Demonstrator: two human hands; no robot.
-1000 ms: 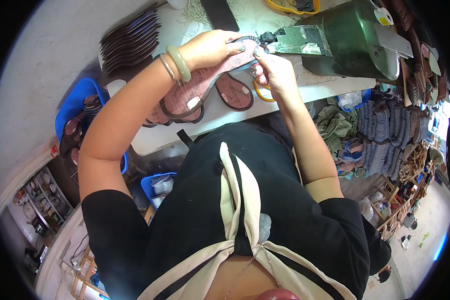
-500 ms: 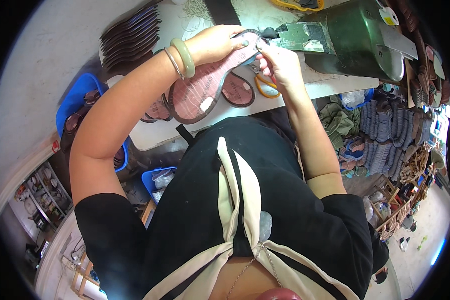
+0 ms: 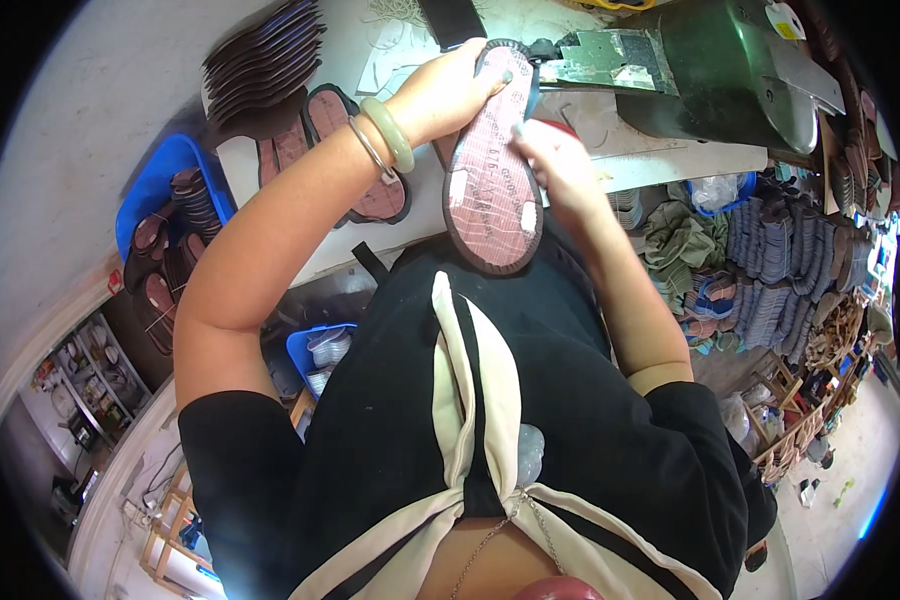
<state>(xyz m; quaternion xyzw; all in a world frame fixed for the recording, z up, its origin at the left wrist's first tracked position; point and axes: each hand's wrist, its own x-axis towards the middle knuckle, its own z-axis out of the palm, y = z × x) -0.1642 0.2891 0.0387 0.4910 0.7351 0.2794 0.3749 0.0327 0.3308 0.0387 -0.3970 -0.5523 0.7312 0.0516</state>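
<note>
The left hand grips the upper end of a pink, dark-rimmed shoe insole, held above the white worktable. The right hand pinches its right edge, just below the green machine.

Holding a pink shoe sole with dark rim upright above the desk near edge, left hand gripping its top, right hand touching its right side.
</note>
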